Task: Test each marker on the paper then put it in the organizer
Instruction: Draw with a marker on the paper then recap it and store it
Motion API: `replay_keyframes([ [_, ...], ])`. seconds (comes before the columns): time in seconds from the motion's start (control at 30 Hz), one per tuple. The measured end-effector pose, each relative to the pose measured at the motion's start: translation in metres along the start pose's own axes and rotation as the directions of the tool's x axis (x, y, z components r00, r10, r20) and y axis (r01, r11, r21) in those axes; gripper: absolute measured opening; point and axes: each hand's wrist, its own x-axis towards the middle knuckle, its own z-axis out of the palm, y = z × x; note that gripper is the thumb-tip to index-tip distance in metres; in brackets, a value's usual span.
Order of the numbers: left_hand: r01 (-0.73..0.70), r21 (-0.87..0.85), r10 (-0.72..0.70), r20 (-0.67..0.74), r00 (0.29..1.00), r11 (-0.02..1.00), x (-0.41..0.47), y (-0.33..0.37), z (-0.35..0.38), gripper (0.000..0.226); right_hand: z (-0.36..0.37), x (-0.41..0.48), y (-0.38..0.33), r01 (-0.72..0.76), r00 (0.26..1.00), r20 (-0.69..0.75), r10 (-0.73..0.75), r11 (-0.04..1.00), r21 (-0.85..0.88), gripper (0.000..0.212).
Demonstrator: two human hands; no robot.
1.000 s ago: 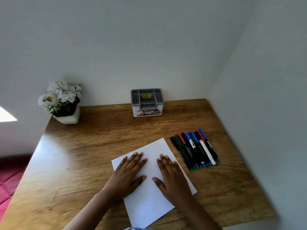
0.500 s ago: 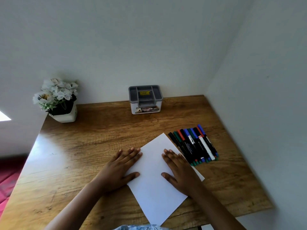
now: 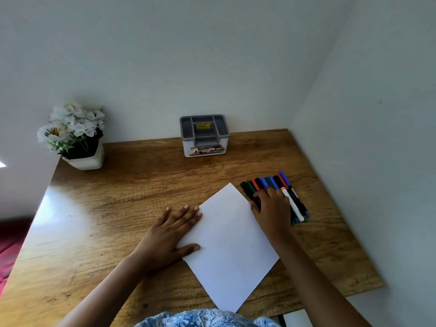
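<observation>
Right hand (image 3: 271,207) touches markers (image 3: 295,205) — caps pointing away.

Wooden table (image 3: 118,208), set in wall corner. On it: white paper (image 3: 231,244) mid-front, markers (image 3: 266,182) in row just R of it, organizer (image 3: 204,138) at back edge, flower pot (image 3: 87,161) back-L.

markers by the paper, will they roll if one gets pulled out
Probably: the markers look round and lie packed side by side on the smooth table, so neighbours may roll. They seem slim and stiff, likely light for the right hand.
</observation>
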Motion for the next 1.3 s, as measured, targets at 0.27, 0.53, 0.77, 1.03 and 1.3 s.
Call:
replay_keyframes([
  [0.27, -0.008, 0.027, 0.009, -0.038, 0.999, 1.000, 0.008, 0.005, 0.006, 0.075, 0.010, 0.011, 0.020, 0.105, 0.993, -0.056, -0.102, 0.993, 0.059, 0.020],
  [0.53, 0.005, 0.011, -0.005, -0.033, 0.999, 1.000, 0.021, 0.012, 0.007, 0.075, 0.007, 0.028, 0.032, 0.127, 0.991, 0.026, -0.133, 0.978, 0.168, 0.018],
  [0.77, 0.025, 0.013, -0.025, -0.014, 1.000, 1.000, 0.027, 0.018, 0.004, 0.076, -0.012, 0.029, 0.010, 0.065, 0.998, -0.029, -0.058, 0.935, 0.348, 0.014],
  [1.03, 0.120, -0.956, -0.520, -0.038, 0.854, 0.267, 0.071, 0.062, -0.058, 0.045, -0.054, 0.003, -0.047, -0.132, 0.987, 0.162, 0.019, 0.679, 0.722, 0.009],
  [1.3, -0.089, -0.963, -0.511, 0.056, 0.858, -0.254, 0.085, 0.068, -0.074, 0.024, -0.056, -0.007, -0.082, -0.062, 0.993, 0.119, -0.022, 0.751, 0.657, 0.024],
])
